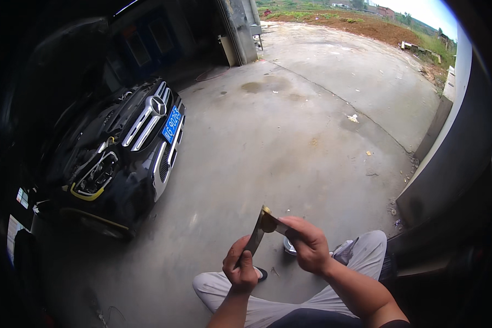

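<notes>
Both my hands are raised in front of my lap at the lower middle of the view. My left hand (241,264) is closed around a flat dark scraper (253,240), which slants up to the right. Another flat scraper (286,228) is gripped in my right hand (310,244) and slants up to the left. The scrapers' far ends meet, with a yellowish-brown dab of paste (267,221) between them. Below my right hand, a round silvery container (289,247) is on the floor, partly hidden by that hand.
A black car (120,158) with an opening where its headlamp would be stands at the left. My legs in pale trousers (366,249) are bent around the work. Concrete floor (246,142) stretches toward the doorway, with a dark door edge (437,147) at right.
</notes>
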A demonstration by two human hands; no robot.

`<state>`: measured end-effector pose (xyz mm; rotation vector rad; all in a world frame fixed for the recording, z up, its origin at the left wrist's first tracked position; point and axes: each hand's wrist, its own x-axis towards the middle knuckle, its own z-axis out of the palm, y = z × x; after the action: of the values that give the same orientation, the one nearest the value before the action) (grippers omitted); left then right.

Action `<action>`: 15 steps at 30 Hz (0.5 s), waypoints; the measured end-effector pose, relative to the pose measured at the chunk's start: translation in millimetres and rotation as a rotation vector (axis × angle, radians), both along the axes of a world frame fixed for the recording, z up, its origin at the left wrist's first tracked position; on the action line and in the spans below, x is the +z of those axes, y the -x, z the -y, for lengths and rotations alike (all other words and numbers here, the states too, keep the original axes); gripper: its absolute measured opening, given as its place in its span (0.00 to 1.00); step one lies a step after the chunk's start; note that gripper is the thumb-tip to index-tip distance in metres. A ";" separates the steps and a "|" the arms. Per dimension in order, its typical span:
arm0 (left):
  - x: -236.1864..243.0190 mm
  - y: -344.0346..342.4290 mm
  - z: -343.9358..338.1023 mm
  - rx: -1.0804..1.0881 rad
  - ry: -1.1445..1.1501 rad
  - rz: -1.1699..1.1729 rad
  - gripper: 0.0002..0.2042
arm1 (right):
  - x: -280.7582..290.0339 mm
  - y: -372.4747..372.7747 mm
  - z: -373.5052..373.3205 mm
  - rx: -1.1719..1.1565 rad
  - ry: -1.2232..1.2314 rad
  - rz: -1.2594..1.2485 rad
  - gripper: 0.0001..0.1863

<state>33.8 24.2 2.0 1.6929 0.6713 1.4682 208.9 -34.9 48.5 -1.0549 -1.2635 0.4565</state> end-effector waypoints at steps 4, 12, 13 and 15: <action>18.2 -13.7 -1.0 -0.001 0.159 0.263 0.16 | -28.3 42.4 11.6 0.074 0.041 0.079 0.20; 3.3 0.2 5.0 -0.313 0.683 0.644 0.21 | 10.0 -3.8 -11.2 0.462 -0.159 -1.019 0.18; -1.5 -2.5 5.1 -0.365 0.749 0.692 0.21 | 3.2 2.8 -7.0 0.399 -0.009 -0.748 0.17; 5.2 -4.1 3.1 -0.391 0.772 0.763 0.19 | -16.0 10.9 -3.2 0.239 0.107 -0.306 0.15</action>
<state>37.9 21.1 7.1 0.5553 0.3646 1.2043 198.1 -31.7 32.5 -0.8855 -1.1026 0.8433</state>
